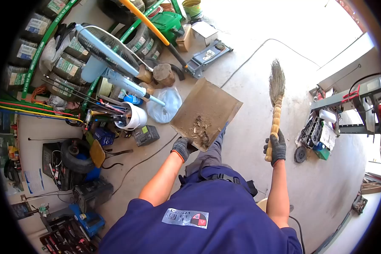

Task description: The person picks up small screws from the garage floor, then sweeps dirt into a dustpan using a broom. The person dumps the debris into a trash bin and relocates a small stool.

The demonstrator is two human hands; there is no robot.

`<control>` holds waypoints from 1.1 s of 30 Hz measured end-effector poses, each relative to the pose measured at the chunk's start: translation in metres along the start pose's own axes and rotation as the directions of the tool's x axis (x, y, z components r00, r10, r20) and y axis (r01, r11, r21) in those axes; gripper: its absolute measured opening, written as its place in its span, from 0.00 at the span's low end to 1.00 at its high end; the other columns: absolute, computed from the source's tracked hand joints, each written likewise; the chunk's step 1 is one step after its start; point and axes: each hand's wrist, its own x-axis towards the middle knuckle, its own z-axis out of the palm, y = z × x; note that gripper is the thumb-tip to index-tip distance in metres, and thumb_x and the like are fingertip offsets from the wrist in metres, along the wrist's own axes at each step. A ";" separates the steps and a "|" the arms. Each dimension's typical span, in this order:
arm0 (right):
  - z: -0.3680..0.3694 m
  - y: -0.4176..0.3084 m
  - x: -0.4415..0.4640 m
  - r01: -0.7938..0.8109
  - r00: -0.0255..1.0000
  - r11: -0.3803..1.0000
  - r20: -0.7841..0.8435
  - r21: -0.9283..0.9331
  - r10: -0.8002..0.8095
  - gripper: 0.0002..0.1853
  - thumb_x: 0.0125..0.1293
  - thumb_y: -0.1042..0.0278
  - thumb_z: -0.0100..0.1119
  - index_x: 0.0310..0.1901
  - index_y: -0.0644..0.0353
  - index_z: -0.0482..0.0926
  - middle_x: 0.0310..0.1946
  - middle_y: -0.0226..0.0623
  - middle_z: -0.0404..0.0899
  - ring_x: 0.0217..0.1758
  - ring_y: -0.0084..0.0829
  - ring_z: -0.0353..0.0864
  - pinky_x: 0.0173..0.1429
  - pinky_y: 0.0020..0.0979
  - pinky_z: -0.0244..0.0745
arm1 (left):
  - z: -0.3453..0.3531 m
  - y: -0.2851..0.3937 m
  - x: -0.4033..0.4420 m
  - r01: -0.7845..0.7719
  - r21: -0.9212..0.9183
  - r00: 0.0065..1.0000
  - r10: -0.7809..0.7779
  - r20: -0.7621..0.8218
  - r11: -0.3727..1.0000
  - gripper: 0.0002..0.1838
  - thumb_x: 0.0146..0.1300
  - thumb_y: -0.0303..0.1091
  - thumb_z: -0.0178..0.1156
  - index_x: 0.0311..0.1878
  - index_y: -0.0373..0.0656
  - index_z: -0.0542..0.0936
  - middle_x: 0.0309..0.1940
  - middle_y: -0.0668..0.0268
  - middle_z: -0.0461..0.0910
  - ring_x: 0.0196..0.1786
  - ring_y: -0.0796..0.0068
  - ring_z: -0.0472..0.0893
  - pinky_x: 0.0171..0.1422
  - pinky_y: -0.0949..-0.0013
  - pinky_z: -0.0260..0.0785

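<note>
My left hand (pixel 183 148), in a dark grey glove with an orange cuff, is closed on the near edge of a wide brown dustpan (pixel 211 101). Debris (pixel 200 129), with pale bits like cigarette ends and dark dirt, lies in the pan near that hand. My gloved right hand (pixel 277 148) grips the bound handle of a straw hand broom (pixel 277 101). The broom is held upright in view, its bristles pointing away from me and apart from the dustpan. The left fingers are partly hidden behind the pan's edge.
A floor jack (pixel 207 55) with a yellow-orange handle stands ahead. Tyres (pixel 67 67) on green racks, a blue fan (pixel 110 51) and a white bucket (pixel 133 116) of tools line the left. A cable (pixel 146 158) crosses the floor. Machinery (pixel 351 93) stands at right.
</note>
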 end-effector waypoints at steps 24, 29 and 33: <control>0.021 -0.339 0.650 -0.197 0.960 0.977 -0.187 0.085 0.210 0.28 0.68 0.62 0.55 0.69 0.46 0.60 0.25 0.35 0.75 0.18 0.30 0.74 0.17 0.34 0.72 | 0.553 0.346 0.386 -0.097 -0.114 0.994 0.091 -0.054 0.989 0.22 0.58 0.21 0.53 0.58 0.36 0.68 0.50 0.49 0.77 0.52 0.43 0.79 0.53 0.40 0.78; 0.108 -0.481 0.797 -0.136 0.988 0.987 0.056 -0.084 0.141 0.29 0.69 0.63 0.55 0.70 0.48 0.59 0.27 0.36 0.75 0.17 0.29 0.74 0.18 0.32 0.72 | 0.610 0.414 0.445 -0.058 -0.273 0.984 0.008 -0.180 0.960 0.16 0.58 0.22 0.52 0.51 0.38 0.74 0.43 0.50 0.79 0.48 0.49 0.81 0.53 0.44 0.78; 0.195 -0.557 0.902 -0.032 0.977 0.980 0.201 -0.194 0.072 0.30 0.69 0.64 0.54 0.70 0.50 0.58 0.27 0.35 0.74 0.17 0.27 0.74 0.18 0.31 0.72 | 0.662 0.491 0.525 -0.151 -0.341 0.978 0.090 -0.188 0.928 0.18 0.59 0.22 0.52 0.55 0.39 0.72 0.47 0.50 0.79 0.50 0.48 0.80 0.59 0.44 0.75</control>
